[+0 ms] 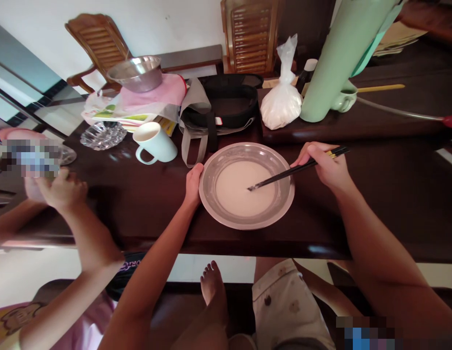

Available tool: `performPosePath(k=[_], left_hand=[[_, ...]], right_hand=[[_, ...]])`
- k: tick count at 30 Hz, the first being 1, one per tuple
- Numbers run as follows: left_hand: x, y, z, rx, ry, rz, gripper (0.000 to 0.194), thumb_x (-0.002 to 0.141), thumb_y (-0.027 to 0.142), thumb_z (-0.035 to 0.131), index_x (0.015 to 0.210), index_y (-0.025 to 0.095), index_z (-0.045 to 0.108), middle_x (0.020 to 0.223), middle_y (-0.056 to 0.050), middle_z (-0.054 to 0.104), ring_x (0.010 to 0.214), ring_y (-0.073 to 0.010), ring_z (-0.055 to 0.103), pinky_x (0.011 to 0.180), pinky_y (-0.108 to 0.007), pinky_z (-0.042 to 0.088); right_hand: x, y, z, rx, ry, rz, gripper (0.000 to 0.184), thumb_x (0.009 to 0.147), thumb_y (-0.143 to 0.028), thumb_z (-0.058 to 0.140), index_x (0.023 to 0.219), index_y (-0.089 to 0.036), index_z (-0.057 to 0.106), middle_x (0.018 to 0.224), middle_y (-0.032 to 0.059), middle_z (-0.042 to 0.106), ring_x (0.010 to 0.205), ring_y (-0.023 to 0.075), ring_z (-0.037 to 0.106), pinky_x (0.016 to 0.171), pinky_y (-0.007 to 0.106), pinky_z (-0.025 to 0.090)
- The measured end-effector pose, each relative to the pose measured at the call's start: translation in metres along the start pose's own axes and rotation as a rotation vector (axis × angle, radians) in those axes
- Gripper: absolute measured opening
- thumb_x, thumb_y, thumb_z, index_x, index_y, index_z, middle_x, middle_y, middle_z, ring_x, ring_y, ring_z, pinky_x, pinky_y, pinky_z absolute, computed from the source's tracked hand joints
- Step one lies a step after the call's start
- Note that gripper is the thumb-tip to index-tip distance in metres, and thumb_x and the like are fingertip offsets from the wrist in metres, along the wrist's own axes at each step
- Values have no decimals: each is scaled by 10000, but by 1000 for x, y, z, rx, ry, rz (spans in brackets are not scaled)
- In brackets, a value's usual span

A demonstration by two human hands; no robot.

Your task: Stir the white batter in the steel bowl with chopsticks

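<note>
Bowl (244, 223) needs the left hand (193, 183) gripping its side; the right hand (330, 167), fingers closed round chopsticks (280, 176), should stir gently.

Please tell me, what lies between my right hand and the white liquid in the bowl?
In the head view, black chopsticks reach from your right hand over the bowl's rim to the white liquid.

The dark table (138, 194) carries a metal basin (247, 222), a white mug (159, 144) and a glass dish (103, 137).
</note>
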State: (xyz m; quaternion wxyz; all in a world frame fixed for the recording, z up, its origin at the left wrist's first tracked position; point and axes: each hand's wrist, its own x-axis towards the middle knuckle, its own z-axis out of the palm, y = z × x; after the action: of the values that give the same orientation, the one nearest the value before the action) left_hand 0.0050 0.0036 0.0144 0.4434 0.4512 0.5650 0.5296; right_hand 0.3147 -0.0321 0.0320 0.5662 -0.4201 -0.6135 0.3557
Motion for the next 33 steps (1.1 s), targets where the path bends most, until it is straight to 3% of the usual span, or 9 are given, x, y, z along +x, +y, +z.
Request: performPosePath(k=[4,6,10,16,21,24,27,31,33], left_hand=[[0,-2,-1,-3,-6,9,358,845,195,504,517,192,360,569,41,328,546,-97,287,525,-201,328],[1,-2,-1,-6,-8,9,359,847,194,500,516,192,359,569,41,328,546,-97,286,524,-201,326],[0,-1,0,-3,-9,10,374,852,173,488,506,192,347,556,41,314,544,-98,275,513,-204,314],[0,0,0,1,-14,22,371,858,170,482,511,190,353,550,41,322,549,-99,278,519,-203,318],[0,-1,0,-8,0,4,373,853,185,501,505,189,366,558,41,332,542,-97,282,524,-208,322],[0,0,0,-3,-3,3,372,850,174,499,504,191,362,554,41,327,543,-100,286,530,-207,329],[-1,2,1,-4,-6,13,373,849,162,490,503,191,354,550,39,327,546,-102,290,535,-204,334],[-1,2,1,-6,-5,13,375,850,168,493,501,190,357,553,39,331,544,-100,287,524,-205,324],[-1,1,1,-3,-5,8,375,852,168,494,502,190,359,556,40,331,544,-98,286,522,-205,322]], right_hand=[[-1,-4,5,-97,-149,25,281,901,-415,599,705,-257,722,752,13,735,761,192,705,731,347,549],[-1,-4,5,-130,-109,8,246,900,-391,611,731,-258,730,788,16,743,792,191,706,755,345,544],[0,-2,0,1,37,-26,328,914,-392,591,644,-239,697,639,11,686,652,175,689,667,335,532],[-2,-5,5,-100,-172,26,259,915,-370,591,733,-244,725,786,16,744,798,182,706,758,333,536],[0,-2,1,-35,2,-7,299,916,-354,591,672,-233,714,685,12,709,703,166,700,712,318,526],[-1,-4,3,1,-74,10,326,917,-385,582,656,-233,705,662,12,694,686,174,701,692,327,533],[-2,-7,6,-110,-145,24,271,903,-407,601,718,-253,725,772,20,736,786,194,708,744,349,543],[-1,-6,4,-81,-6,1,298,900,-417,606,675,-252,712,703,16,713,729,190,703,721,345,542],[-1,-5,4,-14,-5,-4,341,905,-429,592,637,-246,694,641,11,684,665,185,695,683,345,541]])
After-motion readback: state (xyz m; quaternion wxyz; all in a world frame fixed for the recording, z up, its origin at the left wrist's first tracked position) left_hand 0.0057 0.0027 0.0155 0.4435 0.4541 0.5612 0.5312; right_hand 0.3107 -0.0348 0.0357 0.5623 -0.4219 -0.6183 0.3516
